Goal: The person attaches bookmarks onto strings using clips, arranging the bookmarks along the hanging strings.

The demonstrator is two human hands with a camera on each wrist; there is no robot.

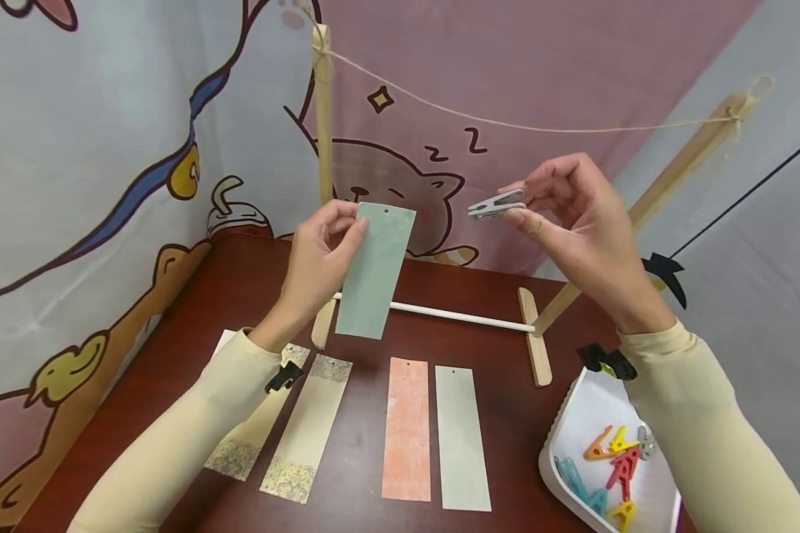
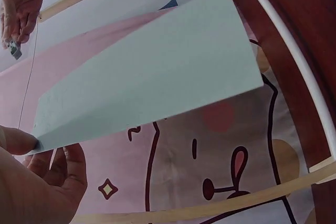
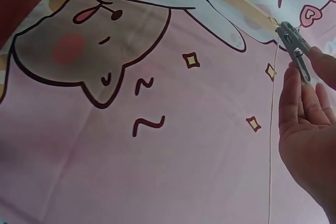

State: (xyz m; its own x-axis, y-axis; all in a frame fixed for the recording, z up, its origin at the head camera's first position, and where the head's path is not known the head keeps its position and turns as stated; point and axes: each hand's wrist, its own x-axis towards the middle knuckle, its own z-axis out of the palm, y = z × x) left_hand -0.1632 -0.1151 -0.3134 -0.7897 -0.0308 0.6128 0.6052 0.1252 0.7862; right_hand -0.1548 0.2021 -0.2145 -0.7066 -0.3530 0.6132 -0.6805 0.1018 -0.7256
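A pale green bookmark with a small hole near its top is pinched at its upper left edge by my left hand. The left wrist view shows that thumb pressing on one corner of the bookmark. My right hand pinches a grey clothespin between thumb and fingers, its nose pointing left. In the right wrist view the clothespin looks closed at its tip. Both hands are raised above the table, below a thin string that sags between two wooden posts.
Patterned bookmarks, a coral bookmark and a paler one lie on the dark red table. At the right, a white tray holds several coloured clothespins. A white rod joins the stand's feet.
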